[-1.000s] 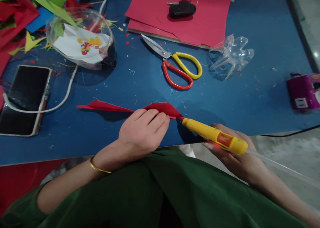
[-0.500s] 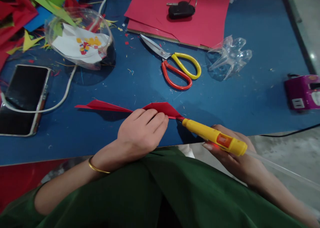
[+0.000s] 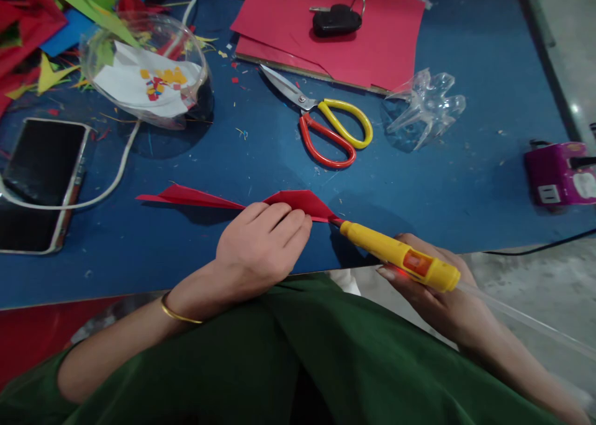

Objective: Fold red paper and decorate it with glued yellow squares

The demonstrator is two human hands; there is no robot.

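Blue table (image 3: 465, 182); purple box (image 3: 556, 170) markings illegible. Left grip (image 3: 263, 245) closed on red paper (image 3: 300, 201), right grip (image 3: 449, 307) round glue gun (image 3: 384, 246).

The paper (image 3: 298, 199) is red, folded and narrow, running left to right on the table (image 3: 419, 182) near its front edge, its middle partly hidden, its right end tapered. There the glue gun (image 3: 377, 240) brings its dark tip, its yellow body slanting down rightward, a clear stick (image 3: 526, 319) protruding behind.
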